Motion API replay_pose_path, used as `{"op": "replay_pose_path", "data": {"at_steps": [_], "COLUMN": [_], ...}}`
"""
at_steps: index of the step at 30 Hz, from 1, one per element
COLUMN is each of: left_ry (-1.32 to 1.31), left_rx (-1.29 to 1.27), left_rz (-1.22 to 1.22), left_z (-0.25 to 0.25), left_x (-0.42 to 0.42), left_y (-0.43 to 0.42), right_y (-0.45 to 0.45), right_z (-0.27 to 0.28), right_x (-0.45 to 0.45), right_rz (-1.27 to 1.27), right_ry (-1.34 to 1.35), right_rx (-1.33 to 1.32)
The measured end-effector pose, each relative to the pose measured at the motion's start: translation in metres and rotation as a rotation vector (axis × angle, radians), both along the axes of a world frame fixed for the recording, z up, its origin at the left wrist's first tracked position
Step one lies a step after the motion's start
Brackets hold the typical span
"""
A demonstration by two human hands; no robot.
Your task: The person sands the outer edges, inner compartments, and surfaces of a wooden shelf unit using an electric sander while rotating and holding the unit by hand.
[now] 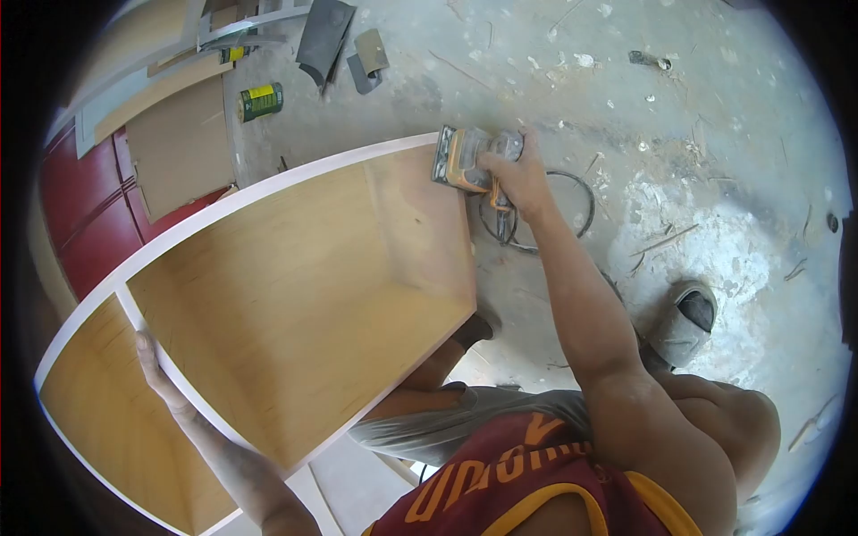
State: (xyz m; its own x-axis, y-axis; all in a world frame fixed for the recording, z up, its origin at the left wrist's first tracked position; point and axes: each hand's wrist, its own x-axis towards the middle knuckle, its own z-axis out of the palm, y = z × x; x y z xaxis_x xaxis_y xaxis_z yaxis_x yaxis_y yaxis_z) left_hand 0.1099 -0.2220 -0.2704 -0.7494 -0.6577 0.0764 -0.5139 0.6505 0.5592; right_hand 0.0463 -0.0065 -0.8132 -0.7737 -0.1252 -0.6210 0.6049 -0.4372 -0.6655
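Observation:
My right hand (514, 174) is wrapped round an orange and grey power sander (466, 159). The sander's flat pad is at the upper right corner of a wooden cabinet (295, 295) with white-edged openings. A black cord hangs from the tool. On the left, my left hand (161, 380) lies along the white divider (170, 366) between the cabinet's two compartments, its visible fingers stretched along the edge.
A green and yellow can (260, 102) and pieces of dark sandpaper (326, 40) lie on the dusty floor. Red panels (89, 201) and brown boards (179, 147) are beyond the cabinet. The looped cord (592, 210) rests near my shoe (684, 326).

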Motion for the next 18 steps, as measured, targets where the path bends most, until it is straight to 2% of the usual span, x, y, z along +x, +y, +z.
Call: {"op": "replay_pose_path", "data": {"at_steps": [2,5,8,11,14,18], "left_ry": [0.016,0.023,0.008,0.012,0.043,0.029], "left_rx": [0.043,0.067,-0.006,0.036,0.01,-0.056], "left_rz": [-0.014,0.005,0.015,0.02,0.02,0.011], "left_z": [0.0,-0.002,-0.001,0.004,0.004,0.007], "left_x": [-0.004,-0.005,-0.006,-0.003,-0.001,-0.001], "left_y": [0.003,0.01,0.01,0.003,0.001,-0.006], "right_y": [0.0,0.0,0.007,0.014,0.007,0.003], "right_z": [-0.005,-0.002,0.002,0.029,0.013,-0.013], "right_x": [0.006,0.009,-0.008,-0.01,-0.006,-0.008], "right_rz": [0.004,-0.049,0.046,0.079,0.058,0.018], "right_ry": [0.067,0.015,0.105,0.147,0.081,0.081], "right_rx": [0.037,-0.021,0.005,0.058,-0.032,-0.015]}}
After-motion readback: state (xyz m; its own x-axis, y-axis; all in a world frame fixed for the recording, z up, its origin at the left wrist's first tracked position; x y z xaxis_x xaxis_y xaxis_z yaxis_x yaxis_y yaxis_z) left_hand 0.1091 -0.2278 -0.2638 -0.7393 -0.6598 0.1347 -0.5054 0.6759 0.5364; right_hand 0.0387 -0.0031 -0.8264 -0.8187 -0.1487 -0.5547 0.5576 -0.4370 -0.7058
